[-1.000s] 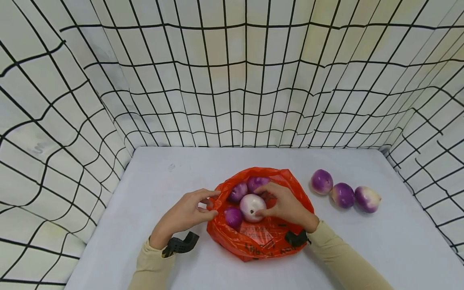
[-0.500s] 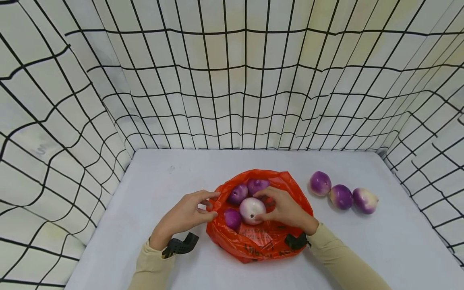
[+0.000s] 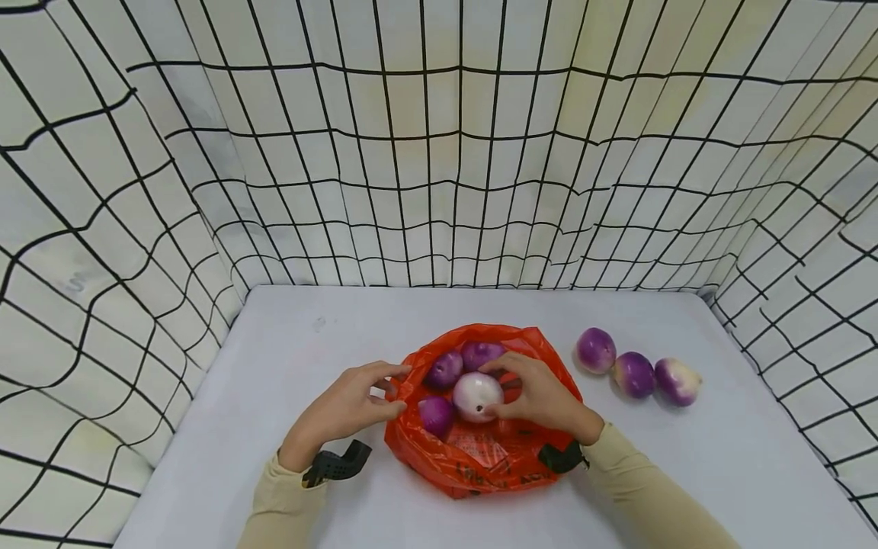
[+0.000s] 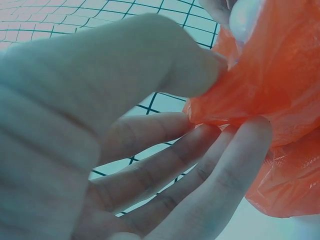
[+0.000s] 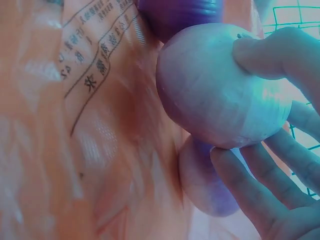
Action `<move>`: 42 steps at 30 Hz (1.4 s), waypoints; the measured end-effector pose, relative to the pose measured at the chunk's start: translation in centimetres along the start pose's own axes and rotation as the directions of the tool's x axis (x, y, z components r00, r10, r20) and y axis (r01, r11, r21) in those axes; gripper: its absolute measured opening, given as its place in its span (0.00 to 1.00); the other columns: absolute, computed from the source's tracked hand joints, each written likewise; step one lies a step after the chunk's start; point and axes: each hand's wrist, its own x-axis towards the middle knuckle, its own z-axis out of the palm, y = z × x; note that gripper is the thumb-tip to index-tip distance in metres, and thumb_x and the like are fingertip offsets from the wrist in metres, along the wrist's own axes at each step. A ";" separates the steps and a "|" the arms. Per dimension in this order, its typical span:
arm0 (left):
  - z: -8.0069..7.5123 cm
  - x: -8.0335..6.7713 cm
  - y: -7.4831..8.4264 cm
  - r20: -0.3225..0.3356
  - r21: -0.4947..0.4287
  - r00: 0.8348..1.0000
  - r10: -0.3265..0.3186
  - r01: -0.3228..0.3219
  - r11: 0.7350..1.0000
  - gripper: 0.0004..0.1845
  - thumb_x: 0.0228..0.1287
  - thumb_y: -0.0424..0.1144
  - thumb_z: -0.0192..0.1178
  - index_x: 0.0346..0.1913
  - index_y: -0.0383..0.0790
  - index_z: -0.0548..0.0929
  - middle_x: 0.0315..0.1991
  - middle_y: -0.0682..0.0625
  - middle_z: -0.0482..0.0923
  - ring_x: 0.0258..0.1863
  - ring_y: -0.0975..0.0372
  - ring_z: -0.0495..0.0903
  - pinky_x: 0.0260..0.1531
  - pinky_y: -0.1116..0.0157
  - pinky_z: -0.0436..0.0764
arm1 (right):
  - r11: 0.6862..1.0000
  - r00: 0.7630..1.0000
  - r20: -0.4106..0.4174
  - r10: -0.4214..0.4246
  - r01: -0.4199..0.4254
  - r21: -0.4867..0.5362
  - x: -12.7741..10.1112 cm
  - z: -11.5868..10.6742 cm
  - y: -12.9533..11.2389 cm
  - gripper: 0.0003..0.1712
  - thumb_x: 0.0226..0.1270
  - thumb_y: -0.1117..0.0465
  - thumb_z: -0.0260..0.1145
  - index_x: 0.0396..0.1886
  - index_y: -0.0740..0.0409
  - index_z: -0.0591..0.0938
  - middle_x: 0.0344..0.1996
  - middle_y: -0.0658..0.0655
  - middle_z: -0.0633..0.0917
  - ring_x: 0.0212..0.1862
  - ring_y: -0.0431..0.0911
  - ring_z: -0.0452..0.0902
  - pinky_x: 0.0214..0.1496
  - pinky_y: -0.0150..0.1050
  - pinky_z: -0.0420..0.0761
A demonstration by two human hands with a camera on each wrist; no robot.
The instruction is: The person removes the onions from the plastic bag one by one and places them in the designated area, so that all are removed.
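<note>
An orange-red plastic bag lies open on the grey table, with several purple onions in it. My left hand pinches the bag's left rim between thumb and fingers. My right hand reaches into the bag and grips a pale white-purple onion with thumb and fingers; the right wrist view shows that onion held above a darker one. Purple onions lie behind it and one to its left.
Three purple-white onions lie in a row on the table right of the bag. White sheets with a black grid wall the table at the back and both sides. Bare table stretches left of the bag.
Both hands and the bag stay nearly where they were. The right hand keeps its hold on the pale onion; the view has shifted slightly.
</note>
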 end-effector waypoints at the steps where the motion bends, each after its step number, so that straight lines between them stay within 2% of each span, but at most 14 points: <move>1: 0.0 0.0 0.0 0.000 0.000 1.000 0.001 -0.001 1.000 0.30 0.65 0.42 0.68 0.68 0.35 0.78 0.56 0.44 0.84 0.54 0.52 0.85 0.42 0.70 0.87 | 1.000 1.000 -0.002 0.001 -0.001 0.001 -0.1 -0.2 0.0 0.32 0.54 0.58 0.82 0.60 0.48 0.82 0.55 0.50 0.86 0.53 0.45 0.85 0.54 0.40 0.90; 13: 0.1 0.2 -0.3 -0.007 -0.008 1.000 0.001 -0.001 1.000 0.29 0.66 0.41 0.68 0.68 0.35 0.79 0.58 0.43 0.84 0.54 0.51 0.85 0.47 0.63 0.90 | 1.000 0.997 -0.075 0.000 0.002 0.030 -0.9 -1.7 0.1 0.32 0.52 0.62 0.82 0.58 0.49 0.83 0.56 0.51 0.86 0.53 0.44 0.86 0.55 0.38 0.90; 18: 0.3 0.3 -0.4 -0.005 -0.014 1.000 -0.012 0.011 1.000 0.29 0.66 0.40 0.68 0.68 0.36 0.79 0.58 0.43 0.84 0.55 0.51 0.85 0.47 0.62 0.91 | 1.000 0.995 -0.102 0.010 -0.011 -0.010 -1.5 -2.6 0.4 0.32 0.53 0.59 0.83 0.59 0.45 0.82 0.55 0.48 0.86 0.55 0.43 0.85 0.56 0.44 0.90; 23: 0.2 0.3 -0.2 -0.006 -0.010 1.000 -0.015 0.015 1.000 0.29 0.66 0.40 0.68 0.68 0.36 0.78 0.59 0.43 0.84 0.56 0.50 0.85 0.47 0.62 0.91 | 1.000 0.992 -0.126 0.004 -0.004 -0.001 -2.0 -3.7 0.3 0.31 0.53 0.61 0.82 0.59 0.48 0.82 0.55 0.50 0.85 0.56 0.47 0.85 0.55 0.46 0.90; 29: 0.0 0.2 0.0 -0.011 -0.004 1.000 -0.029 0.029 1.000 0.29 0.66 0.41 0.68 0.68 0.36 0.78 0.60 0.42 0.83 0.57 0.49 0.84 0.48 0.60 0.91 | 0.999 0.986 -0.163 0.037 -0.037 -0.001 -2.8 -5.0 0.0 0.31 0.54 0.60 0.83 0.59 0.47 0.82 0.53 0.49 0.85 0.56 0.47 0.85 0.54 0.43 0.90; 37: 0.0 0.1 -0.1 -0.020 -0.005 0.999 -0.028 0.028 1.000 0.29 0.66 0.42 0.69 0.68 0.37 0.79 0.63 0.42 0.82 0.56 0.51 0.84 0.49 0.61 0.90 | 0.994 0.975 -0.201 0.099 -0.089 0.061 -4.4 -6.6 -0.4 0.32 0.54 0.55 0.84 0.59 0.44 0.83 0.54 0.48 0.85 0.55 0.44 0.82 0.58 0.43 0.89; 42: 0.0 0.2 0.0 -0.027 -0.001 0.999 -0.019 0.019 1.000 0.28 0.66 0.42 0.69 0.68 0.36 0.79 0.63 0.41 0.82 0.55 0.51 0.84 0.49 0.60 0.90 | 0.994 0.964 -0.245 0.104 -0.091 0.064 -5.4 -7.6 -0.3 0.31 0.55 0.56 0.83 0.59 0.47 0.83 0.53 0.49 0.86 0.55 0.44 0.84 0.59 0.44 0.88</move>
